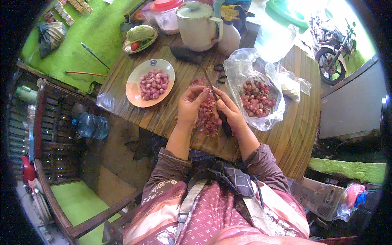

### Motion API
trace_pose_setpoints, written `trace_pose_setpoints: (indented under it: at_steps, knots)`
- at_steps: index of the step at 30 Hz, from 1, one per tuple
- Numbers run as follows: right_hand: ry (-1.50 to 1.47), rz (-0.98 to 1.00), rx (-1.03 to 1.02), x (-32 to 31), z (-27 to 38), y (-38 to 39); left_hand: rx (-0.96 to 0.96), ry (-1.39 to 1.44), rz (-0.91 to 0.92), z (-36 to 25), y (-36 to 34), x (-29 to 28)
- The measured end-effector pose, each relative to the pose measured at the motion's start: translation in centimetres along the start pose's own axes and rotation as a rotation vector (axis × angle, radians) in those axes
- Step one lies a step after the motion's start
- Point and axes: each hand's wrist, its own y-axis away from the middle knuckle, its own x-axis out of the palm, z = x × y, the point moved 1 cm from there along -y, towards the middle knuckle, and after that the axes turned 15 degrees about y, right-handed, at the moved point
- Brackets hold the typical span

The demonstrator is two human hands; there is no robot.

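— peeling going on at the bench [286, 134]?
— looks so. left hand [190, 107] is curled round a small shallot [203, 93], pinching it with the fingertips.
— and the right hand [230, 114]?
— closed on a dark-handled knife [216, 107], blade tip up against the shallot, handle running down toward the wrist.
— where's all this?
— over a heap of reddish skins [207, 118] near the front edge of the bench, between both wrists.
— anything beside them?
— a clear plastic bag [249, 73] with unpeeled shallots just right of the right hand, and an orange plate [134, 92] of peeled ones off to the left — well apart from the hands. a cream jug [198, 26] stands at the far side.
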Motion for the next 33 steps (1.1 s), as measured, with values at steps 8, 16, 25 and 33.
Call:
trace_pose_setpoints:
  at_steps: [8, 16, 25, 33]
  knots:
    - [0.151, 0.016, -0.106, 0.0, -0.7, -0.4, -0.007, -0.058, 0.042, -0.3, 0.2, -0.1]
    - [0.098, 0.035, 0.004, -0.6, -1.4, -0.2, 0.021, -0.24, 0.076, -1.0, 0.6, 0.1]
    - [0.058, -0.064, 0.076, -0.2, -0.6, -0.1, -0.055, -0.165, 0.092, 0.0, 0.3, -0.4]
    - [-0.293, 0.015, 0.145, -0.5, 0.2, 0.0, -0.181, 0.068, 0.189, -0.3, 0.2, -1.5]
